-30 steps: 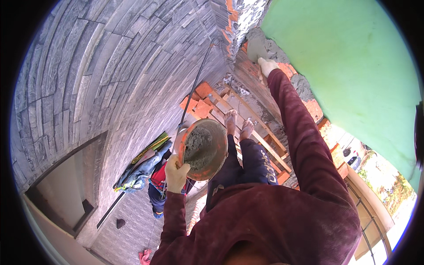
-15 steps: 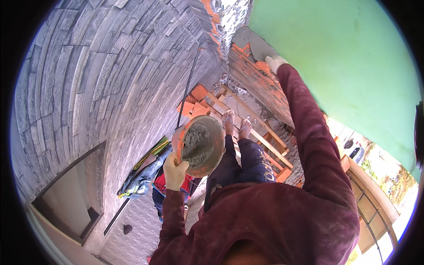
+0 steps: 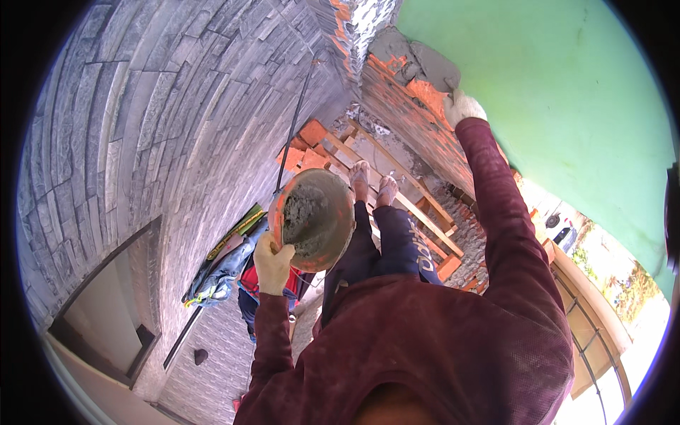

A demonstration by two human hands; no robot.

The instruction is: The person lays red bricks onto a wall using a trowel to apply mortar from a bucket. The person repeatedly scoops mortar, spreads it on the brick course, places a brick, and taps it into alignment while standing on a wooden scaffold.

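Note:
My left hand (image 3: 273, 263), in a pale work glove, grips the rim of a round orange bucket (image 3: 336, 244), its thumb over the near edge. Wet grey mortar (image 3: 304, 216) lies in the bucket. My right arm reaches far up to the right. There my gloved right hand (image 3: 465, 108) is closed on a trowel (image 3: 435, 67), whose grey blade lies against the top of the brick wall; the handle is hidden in my fist. Fresh mortar (image 3: 389, 48) covers the wall top at the corner, and bare orange brick (image 3: 428, 95) shows beside the blade.
I stand on wooden planks (image 3: 425, 202) set above a rubble-strewn floor. Loose orange bricks (image 3: 306, 152) are stacked beyond the bucket. Grey stone cladding (image 3: 142, 142) rises on the left, with clothes (image 3: 225, 273) hanging near it. A green wall (image 3: 545, 92) stands on the right.
My right hand and the trowel have moved right and toward me along the wall top, exposing more mortar near the corner. The bucket stays in my left hand, shifted slightly in the view.

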